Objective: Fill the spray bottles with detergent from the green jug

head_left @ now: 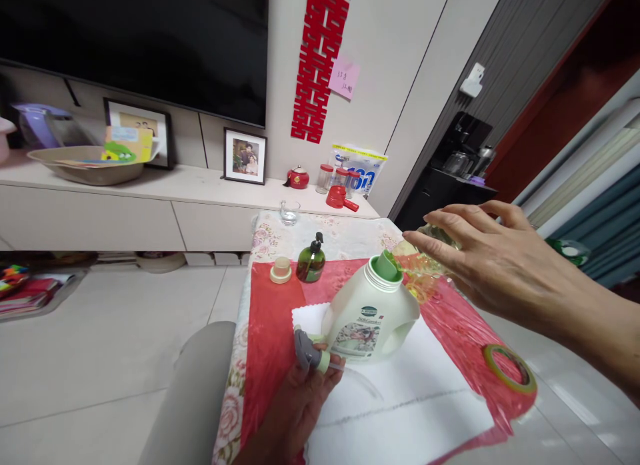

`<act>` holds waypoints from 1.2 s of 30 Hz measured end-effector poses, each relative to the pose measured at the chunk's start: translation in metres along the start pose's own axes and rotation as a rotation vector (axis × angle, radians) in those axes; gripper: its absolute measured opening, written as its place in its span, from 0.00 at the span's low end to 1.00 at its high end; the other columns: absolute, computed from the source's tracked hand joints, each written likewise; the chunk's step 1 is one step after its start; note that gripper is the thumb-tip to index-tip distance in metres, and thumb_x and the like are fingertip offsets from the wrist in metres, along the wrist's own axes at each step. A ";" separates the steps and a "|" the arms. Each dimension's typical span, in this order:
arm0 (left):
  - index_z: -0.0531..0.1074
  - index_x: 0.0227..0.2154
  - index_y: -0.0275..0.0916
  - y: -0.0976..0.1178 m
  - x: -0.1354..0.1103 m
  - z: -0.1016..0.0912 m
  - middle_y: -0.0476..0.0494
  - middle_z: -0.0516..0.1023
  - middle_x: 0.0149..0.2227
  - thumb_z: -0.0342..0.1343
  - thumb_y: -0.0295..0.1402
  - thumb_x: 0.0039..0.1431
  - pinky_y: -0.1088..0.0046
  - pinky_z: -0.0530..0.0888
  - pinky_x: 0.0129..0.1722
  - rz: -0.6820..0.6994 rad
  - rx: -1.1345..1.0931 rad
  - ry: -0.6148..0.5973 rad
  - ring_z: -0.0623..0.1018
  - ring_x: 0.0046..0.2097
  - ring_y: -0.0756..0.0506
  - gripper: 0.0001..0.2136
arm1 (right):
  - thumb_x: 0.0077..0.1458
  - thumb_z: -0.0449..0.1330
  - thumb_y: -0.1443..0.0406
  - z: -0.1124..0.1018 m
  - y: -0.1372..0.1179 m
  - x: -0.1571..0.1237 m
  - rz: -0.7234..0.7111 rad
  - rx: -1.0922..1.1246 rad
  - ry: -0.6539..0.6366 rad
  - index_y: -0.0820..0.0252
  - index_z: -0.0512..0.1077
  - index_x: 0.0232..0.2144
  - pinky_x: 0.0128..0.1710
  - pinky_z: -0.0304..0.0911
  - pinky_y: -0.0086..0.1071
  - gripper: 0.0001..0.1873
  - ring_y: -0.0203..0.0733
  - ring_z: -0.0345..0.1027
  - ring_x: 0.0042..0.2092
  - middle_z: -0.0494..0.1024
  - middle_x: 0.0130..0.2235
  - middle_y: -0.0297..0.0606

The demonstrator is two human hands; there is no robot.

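Observation:
A white detergent bottle [373,318] with a green spout stands tilted on a white cloth [400,405] over a red sheet [273,325]. My right hand [480,258] is wrapped round a clear glass cup [425,262] and tips it against the spout; greenish liquid shows at its lip. My left hand [303,398] holds a grey and green spray pump head [310,352] with its tube, just beside the bottle's base.
A dark green pump bottle [311,260] and a beige cap [281,270] stand behind on the red sheet. A green tape roll [510,367] lies at right. A small glass [290,212] sits at the table's far edge. A grey chair back [193,392] is at lower left.

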State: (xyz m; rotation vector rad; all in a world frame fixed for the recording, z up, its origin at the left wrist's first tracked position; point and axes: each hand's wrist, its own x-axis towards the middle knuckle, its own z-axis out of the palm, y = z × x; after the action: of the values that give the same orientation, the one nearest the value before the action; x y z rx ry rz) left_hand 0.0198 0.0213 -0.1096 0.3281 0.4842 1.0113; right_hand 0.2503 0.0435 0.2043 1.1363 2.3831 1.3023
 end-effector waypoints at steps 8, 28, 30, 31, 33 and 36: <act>0.79 0.42 0.49 -0.005 0.003 -0.007 0.51 0.85 0.42 0.76 0.35 0.43 0.55 0.70 0.65 0.014 -0.053 -0.037 0.83 0.51 0.39 0.21 | 0.65 0.51 0.69 -0.003 0.000 0.003 -0.013 -0.027 0.019 0.51 0.67 0.57 0.50 0.53 0.47 0.20 0.52 0.63 0.55 0.71 0.56 0.46; 0.80 0.45 0.49 -0.008 0.005 -0.018 0.49 0.85 0.47 0.72 0.31 0.51 0.57 0.69 0.66 0.004 -0.060 -0.019 0.81 0.55 0.39 0.18 | 0.61 0.52 0.67 0.010 -0.006 -0.008 0.084 0.113 0.008 0.51 0.64 0.60 0.48 0.57 0.52 0.25 0.56 0.65 0.54 0.71 0.56 0.47; 0.79 0.46 0.49 -0.007 0.004 -0.018 0.49 0.85 0.47 0.72 0.30 0.51 0.58 0.70 0.65 -0.003 -0.057 -0.008 0.81 0.55 0.39 0.18 | 0.60 0.53 0.64 0.016 -0.009 -0.017 0.148 0.208 -0.008 0.51 0.62 0.62 0.45 0.59 0.51 0.27 0.57 0.66 0.52 0.71 0.56 0.47; 0.79 0.46 0.49 -0.006 0.004 -0.017 0.49 0.85 0.47 0.72 0.29 0.51 0.58 0.71 0.65 -0.009 -0.053 -0.008 0.81 0.56 0.40 0.19 | 0.60 0.54 0.62 0.018 -0.010 -0.022 0.189 0.258 -0.015 0.51 0.61 0.63 0.44 0.60 0.50 0.28 0.56 0.66 0.52 0.71 0.56 0.46; 0.79 0.46 0.49 -0.005 0.004 -0.015 0.49 0.85 0.46 0.73 0.29 0.50 0.59 0.73 0.64 -0.009 -0.053 -0.009 0.81 0.55 0.40 0.19 | 0.61 0.55 0.58 0.024 -0.014 -0.034 0.283 0.366 -0.027 0.48 0.59 0.65 0.44 0.62 0.50 0.30 0.55 0.67 0.52 0.70 0.57 0.45; 0.79 0.43 0.47 -0.002 0.004 -0.011 0.48 0.85 0.43 0.75 0.32 0.47 0.60 0.74 0.62 0.019 -0.067 -0.019 0.82 0.52 0.40 0.19 | 0.62 0.57 0.51 0.029 -0.025 -0.056 0.452 0.567 -0.025 0.44 0.58 0.66 0.47 0.67 0.49 0.32 0.53 0.68 0.55 0.69 0.60 0.41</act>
State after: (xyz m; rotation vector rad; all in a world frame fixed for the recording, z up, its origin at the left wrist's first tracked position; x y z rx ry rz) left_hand 0.0174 0.0242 -0.1211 0.2825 0.4300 1.0396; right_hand 0.2895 0.0148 0.1571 1.9167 2.6540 0.6899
